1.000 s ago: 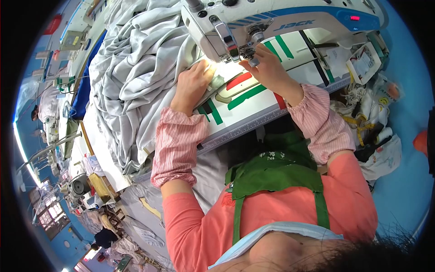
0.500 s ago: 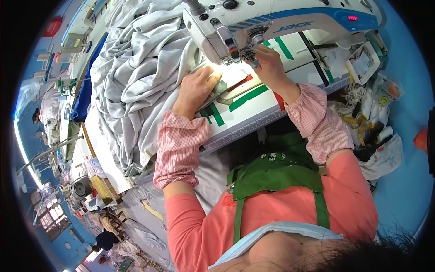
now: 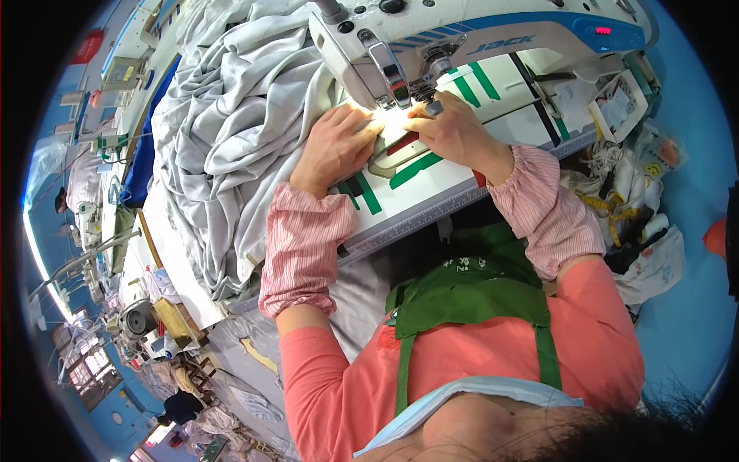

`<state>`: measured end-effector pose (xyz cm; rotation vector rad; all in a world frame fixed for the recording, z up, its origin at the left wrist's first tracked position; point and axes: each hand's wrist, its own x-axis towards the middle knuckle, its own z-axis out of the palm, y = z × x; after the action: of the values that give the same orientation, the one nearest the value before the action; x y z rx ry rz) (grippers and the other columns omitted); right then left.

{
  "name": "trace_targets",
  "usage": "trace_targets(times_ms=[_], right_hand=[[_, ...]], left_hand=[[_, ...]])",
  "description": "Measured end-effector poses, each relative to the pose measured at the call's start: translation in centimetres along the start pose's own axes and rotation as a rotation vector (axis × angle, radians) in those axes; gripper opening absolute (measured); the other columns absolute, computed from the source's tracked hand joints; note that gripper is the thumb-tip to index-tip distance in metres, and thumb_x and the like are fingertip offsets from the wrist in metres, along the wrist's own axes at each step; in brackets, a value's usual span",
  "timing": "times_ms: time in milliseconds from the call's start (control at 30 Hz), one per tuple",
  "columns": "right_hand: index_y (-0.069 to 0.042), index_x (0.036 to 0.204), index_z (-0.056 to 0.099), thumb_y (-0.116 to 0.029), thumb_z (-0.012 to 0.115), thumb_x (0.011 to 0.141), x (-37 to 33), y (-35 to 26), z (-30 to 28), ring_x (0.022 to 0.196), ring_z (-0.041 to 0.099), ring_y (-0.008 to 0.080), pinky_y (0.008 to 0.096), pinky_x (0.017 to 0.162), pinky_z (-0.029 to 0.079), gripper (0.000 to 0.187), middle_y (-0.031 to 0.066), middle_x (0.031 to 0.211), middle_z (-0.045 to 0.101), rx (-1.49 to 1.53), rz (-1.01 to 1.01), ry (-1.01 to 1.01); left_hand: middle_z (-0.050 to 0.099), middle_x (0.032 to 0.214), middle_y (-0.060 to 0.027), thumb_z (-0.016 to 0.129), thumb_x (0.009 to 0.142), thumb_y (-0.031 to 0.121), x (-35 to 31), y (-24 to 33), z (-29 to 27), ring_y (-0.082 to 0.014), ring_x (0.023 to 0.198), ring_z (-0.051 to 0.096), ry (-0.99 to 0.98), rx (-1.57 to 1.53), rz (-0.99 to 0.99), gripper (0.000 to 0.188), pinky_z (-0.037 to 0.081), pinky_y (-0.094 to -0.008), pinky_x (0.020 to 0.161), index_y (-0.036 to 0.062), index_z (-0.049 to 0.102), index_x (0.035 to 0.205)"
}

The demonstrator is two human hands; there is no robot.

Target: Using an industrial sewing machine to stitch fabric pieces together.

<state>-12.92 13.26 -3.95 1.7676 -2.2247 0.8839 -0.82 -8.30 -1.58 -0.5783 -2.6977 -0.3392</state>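
A white and blue sewing machine (image 3: 500,40) stands over its work bed, its lamp glaring around the needle area. Just left of the needle, my left hand (image 3: 339,145) is closed with bent fingers on the edge of light grey fabric (image 3: 239,115). To the right of the needle, my right hand (image 3: 456,132) is closed in a pinch, its fingertips low by the presser foot. The glare washes out what lies between those fingertips. A curved guide plate (image 3: 382,167) and a red strip (image 3: 402,144) show between my hands on the bed.
The heaped grey fabric covers the left side of the table. Green tape strips (image 3: 416,170) and a ruler edge (image 3: 431,212) mark the front of the bed. At the right are a white tray (image 3: 618,106) and a clutter of bags, tapes and thread (image 3: 627,208).
My right hand has come down from beside the needle mechanism to the bed near the presser foot. My left hand has shifted slightly, its fingers now nearer the needle.
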Motion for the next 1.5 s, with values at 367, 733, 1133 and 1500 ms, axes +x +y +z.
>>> trace_targets(times_ms=[367, 733, 1133, 1500], right_hand=[[-0.005, 0.092, 0.069, -0.005, 0.066, 0.075, 0.4, 0.1, -0.1, 0.086, 0.058, 0.0269, 0.0391, 0.08, 0.049, 0.017, 0.0109, 0.084, 0.062, 0.0, -0.032, 0.135], [-0.004, 0.08, 0.063, -0.007, 0.066, 0.077, 0.4, 0.0, -0.2, 0.091, 0.057, 0.023, 0.0349, 0.08, 0.048, 0.005, 0.0085, 0.089, 0.059, -0.008, 0.002, 0.114], [-0.004, 0.102, 0.065, -0.007, 0.064, 0.074, 0.8, -5.9, 2.6, 0.1, 0.061, 0.0226, 0.0362, 0.084, 0.051, 0.028, 0.0077, 0.108, 0.062, 0.092, -0.271, 0.183], [-0.007, 0.077, 0.061, -0.016, 0.059, 0.07, -4.9, -13.7, 3.0, 0.08, 0.056, 0.0197, 0.0325, 0.073, 0.047, 0.012, 0.0038, 0.076, 0.054, 0.144, -0.314, 0.052]], left_hand=[[0.057, 0.083, -0.0069, 0.068, 0.073, 0.012, 0.1, -0.9, 0.0, -0.0259, 0.081, 0.057, -0.004, 0.044, -0.023, 0.031, 0.049, -0.037, 0.073, 0.0168, 0.072, 0.103], [0.056, 0.083, -0.0076, 0.068, 0.075, 0.013, -0.1, -0.9, 0.3, -0.026, 0.08, 0.056, -0.035, 0.068, -0.096, 0.032, 0.047, -0.0371, 0.073, 0.0152, 0.071, 0.107], [0.055, 0.096, -0.0059, 0.06, 0.074, 0.009, 0.8, -1.2, -3.5, -0.0224, 0.097, 0.057, -0.281, 0.172, -0.059, 0.011, 0.051, -0.0329, 0.078, 0.0058, 0.064, 0.083], [0.06, 0.105, -0.0064, 0.056, 0.083, 0.012, -1.1, 3.4, -1.7, -0.0253, 0.097, 0.061, -0.289, 0.13, -0.142, 0.018, 0.052, -0.0379, 0.078, 0.0042, 0.063, 0.097]])
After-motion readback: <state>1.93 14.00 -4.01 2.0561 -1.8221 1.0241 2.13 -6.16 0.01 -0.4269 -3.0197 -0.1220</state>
